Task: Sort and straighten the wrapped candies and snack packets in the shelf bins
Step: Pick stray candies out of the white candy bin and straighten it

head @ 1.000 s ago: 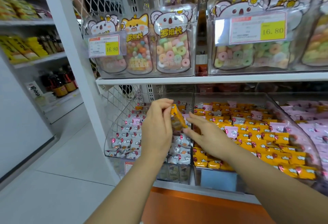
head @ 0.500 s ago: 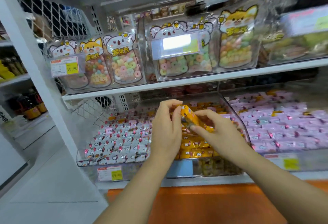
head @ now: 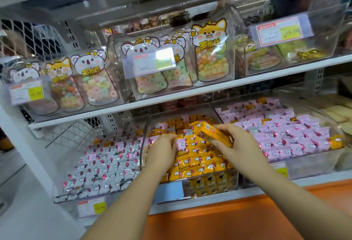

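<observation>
Gripping a yellow foil-wrapped candy packet (head: 215, 135) — my right hand (head: 242, 142) has it pinched at one end, just above the yellow pile in the middle clear plastic bin (head: 144, 140). My left hand (head: 163, 150) rests on that pile, fingers bent down among the wrappers; I cannot tell whether it grasps one. Pink-wrapped candies (head: 276, 131) lie right of the bin.

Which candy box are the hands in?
The middle box, full of orange candies. The left hand and right hand are in it; the white box and pink box flank it.
</observation>
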